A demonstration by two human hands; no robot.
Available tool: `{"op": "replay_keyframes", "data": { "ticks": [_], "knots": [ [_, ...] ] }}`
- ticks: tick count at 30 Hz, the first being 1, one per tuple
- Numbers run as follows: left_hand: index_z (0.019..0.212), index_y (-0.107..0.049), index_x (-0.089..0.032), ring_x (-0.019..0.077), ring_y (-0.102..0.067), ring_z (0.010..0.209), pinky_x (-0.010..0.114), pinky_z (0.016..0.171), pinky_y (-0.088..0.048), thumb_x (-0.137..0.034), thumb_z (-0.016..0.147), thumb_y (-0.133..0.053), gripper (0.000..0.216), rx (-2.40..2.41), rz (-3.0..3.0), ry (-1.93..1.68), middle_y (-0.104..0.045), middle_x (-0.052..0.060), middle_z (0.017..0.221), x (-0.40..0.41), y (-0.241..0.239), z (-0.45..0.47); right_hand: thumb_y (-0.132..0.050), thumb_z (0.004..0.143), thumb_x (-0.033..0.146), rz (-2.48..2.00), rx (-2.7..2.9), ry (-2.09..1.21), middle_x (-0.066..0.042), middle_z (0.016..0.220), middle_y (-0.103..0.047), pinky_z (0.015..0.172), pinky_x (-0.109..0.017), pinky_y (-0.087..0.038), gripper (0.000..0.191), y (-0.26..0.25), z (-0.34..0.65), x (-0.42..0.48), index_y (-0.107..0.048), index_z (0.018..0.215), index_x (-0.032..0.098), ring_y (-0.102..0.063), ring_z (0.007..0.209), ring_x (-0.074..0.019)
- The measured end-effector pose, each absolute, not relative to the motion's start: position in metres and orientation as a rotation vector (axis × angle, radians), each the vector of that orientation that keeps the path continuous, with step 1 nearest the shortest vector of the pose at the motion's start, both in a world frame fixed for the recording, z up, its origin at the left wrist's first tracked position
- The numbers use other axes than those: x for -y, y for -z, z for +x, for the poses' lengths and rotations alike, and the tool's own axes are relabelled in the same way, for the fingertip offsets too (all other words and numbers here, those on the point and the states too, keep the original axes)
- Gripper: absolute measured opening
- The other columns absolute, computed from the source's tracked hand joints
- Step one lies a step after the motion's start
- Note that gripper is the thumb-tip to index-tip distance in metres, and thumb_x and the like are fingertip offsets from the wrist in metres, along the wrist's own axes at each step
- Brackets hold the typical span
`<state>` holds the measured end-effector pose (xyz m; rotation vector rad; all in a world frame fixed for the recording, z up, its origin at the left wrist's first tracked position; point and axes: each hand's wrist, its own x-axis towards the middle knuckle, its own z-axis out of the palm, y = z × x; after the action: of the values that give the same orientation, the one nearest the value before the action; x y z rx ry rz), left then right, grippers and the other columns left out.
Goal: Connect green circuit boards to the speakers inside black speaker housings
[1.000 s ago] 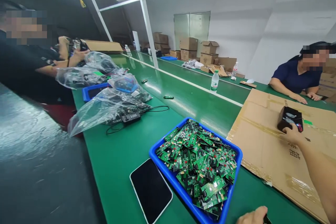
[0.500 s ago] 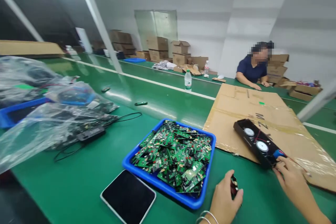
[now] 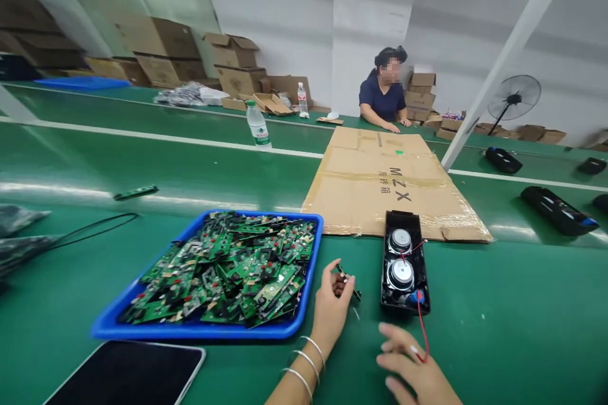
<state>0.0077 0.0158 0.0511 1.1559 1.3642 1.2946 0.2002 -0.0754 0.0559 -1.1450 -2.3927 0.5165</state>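
My left hand (image 3: 332,297) pinches a small circuit board (image 3: 349,283) between thumb and fingers, to the right of the blue tray (image 3: 304,323) heaped with green circuit boards (image 3: 237,266). Ahead of my right hand (image 3: 413,364) lies a black speaker housing (image 3: 387,259) with two round speakers (image 3: 400,273) set in it and a blue part at its near end. A red wire (image 3: 422,323) runs from the housing down to my right hand, its white connector over the fingers. Those fingers are spread and do not grip the housing.
A tablet-like device (image 3: 128,373) lies at the near left. Beyond the housing is a flattened cardboard sheet (image 3: 351,190). A water bottle (image 3: 258,126) stands farther back. More black housings (image 3: 555,209) rest at right. A person (image 3: 384,95) leans on the far bench.
The view has swung right. My right hand has let go of the speaker housing, which now lies straight on the green table beside the cardboard. The left hand still holds the circuit board.
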Motion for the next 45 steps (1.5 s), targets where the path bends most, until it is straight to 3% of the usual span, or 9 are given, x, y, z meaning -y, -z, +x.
{"op": "replay_keyframes", "data": {
  "ticks": [3, 6, 9, 12, 17, 24, 35, 42, 45],
  "knots": [
    [0.119, -0.042, -0.015, 0.0182, -0.062, 0.077, 0.032, 0.072, -0.049, -0.042, 0.077, -0.059, 0.052, -1.364, 1.049, -1.359, -0.062, 0.004, 0.083, -0.015, -0.053, 0.006, -0.041, 0.093, 0.032, -1.024, 2.529, -0.905, -0.003, 0.094, -0.067, 0.079, -0.023, -0.05, 0.025, -0.075, 0.217, 0.08, -0.065, 0.09, 0.024, -0.063, 0.085, -0.0142],
    [0.117, -0.042, -0.015, 0.0198, -0.063, 0.081, 0.034, 0.075, -0.05, -0.043, 0.075, -0.062, 0.055, -1.368, 0.96, -1.421, -0.063, 0.005, 0.083, -0.017, -0.054, 0.006, -0.041, 0.093, 0.032, -1.395, 2.316, -0.864, -0.002, 0.081, -0.064, 0.072, -0.025, -0.051, 0.025, -0.09, 0.251, 0.067, -0.062, 0.083, 0.023, -0.061, 0.077, -0.0151],
    [0.117, -0.041, -0.015, 0.0211, -0.065, 0.082, 0.035, 0.074, -0.05, -0.044, 0.074, -0.061, 0.055, -1.376, 0.93, -1.427, -0.064, 0.005, 0.083, -0.019, -0.055, 0.006, -0.042, 0.093, 0.033, -1.456, 2.116, -0.591, -0.007, 0.106, -0.061, 0.085, -0.034, -0.049, 0.023, -0.097, 0.281, 0.035, -0.058, 0.106, 0.023, -0.057, 0.099, -0.02],
    [0.115, -0.041, -0.015, 0.0216, -0.066, 0.084, 0.035, 0.073, -0.05, -0.043, 0.075, -0.061, 0.053, -1.371, 0.926, -1.417, -0.065, 0.006, 0.083, -0.018, -0.058, 0.006, -0.057, 0.085, 0.034, -1.383, 2.243, -0.474, -0.008, 0.142, -0.035, 0.101, -0.046, -0.038, 0.05, -0.101, 0.298, -0.004, -0.041, 0.132, 0.028, -0.034, 0.129, -0.0257],
    [0.116, -0.041, -0.015, 0.0204, -0.065, 0.083, 0.033, 0.073, -0.05, -0.042, 0.075, -0.061, 0.053, -1.379, 0.936, -1.426, -0.066, 0.006, 0.083, -0.015, -0.06, 0.007, -0.068, 0.074, 0.016, -1.235, 2.658, -0.144, -0.002, 0.142, -0.038, 0.102, -0.057, -0.031, 0.042, -0.106, 0.305, -0.049, -0.058, 0.113, 0.027, -0.023, 0.134, -0.0318],
    [0.115, -0.041, -0.015, 0.0188, -0.065, 0.079, 0.031, 0.07, -0.05, -0.04, 0.075, -0.062, 0.052, -1.349, 0.906, -1.463, -0.066, 0.007, 0.082, -0.012, -0.064, 0.011, -0.059, 0.083, 0.019, -1.067, 2.63, 0.16, -0.001, 0.089, -0.067, 0.105, -0.054, -0.02, 0.004, -0.094, 0.286, -0.031, -0.063, 0.083, 0.021, -0.055, 0.092, -0.0209],
    [0.12, -0.044, -0.018, 0.0166, -0.064, 0.081, 0.03, 0.076, -0.048, -0.034, 0.078, -0.063, 0.048, -1.221, 0.822, -1.559, -0.068, 0.003, 0.081, -0.006, -0.068, 0.012, -0.051, 0.09, 0.027, -1.459, 2.298, 0.154, -0.002, 0.063, -0.056, 0.085, -0.04, -0.034, 0.026, -0.092, 0.238, 0.031, -0.055, 0.067, 0.017, -0.049, 0.068, -0.0181],
    [0.134, -0.039, -0.022, 0.0153, -0.064, 0.076, 0.024, 0.067, -0.046, -0.031, 0.075, -0.069, 0.067, -0.745, 0.601, -1.333, -0.068, 0.003, 0.085, -0.004, -0.082, 0.007, -0.048, 0.09, 0.029, -1.386, 2.271, -0.038, -0.013, 0.113, -0.056, 0.086, -0.042, -0.041, 0.026, -0.113, 0.204, 0.021, -0.053, 0.112, 0.017, -0.049, 0.104, -0.0272],
    [0.131, -0.045, -0.02, 0.0141, -0.062, 0.07, 0.022, 0.062, -0.044, -0.033, 0.076, -0.068, 0.061, -0.67, 0.573, -1.306, -0.069, 0.005, 0.085, -0.005, -0.081, 0.003, -0.047, 0.089, 0.021, -1.409, 2.297, -0.058, -0.012, 0.109, -0.059, 0.095, -0.055, -0.033, 0.035, -0.113, 0.183, 0.01, -0.044, 0.124, 0.016, -0.049, 0.105, -0.0273]
  ]
}}
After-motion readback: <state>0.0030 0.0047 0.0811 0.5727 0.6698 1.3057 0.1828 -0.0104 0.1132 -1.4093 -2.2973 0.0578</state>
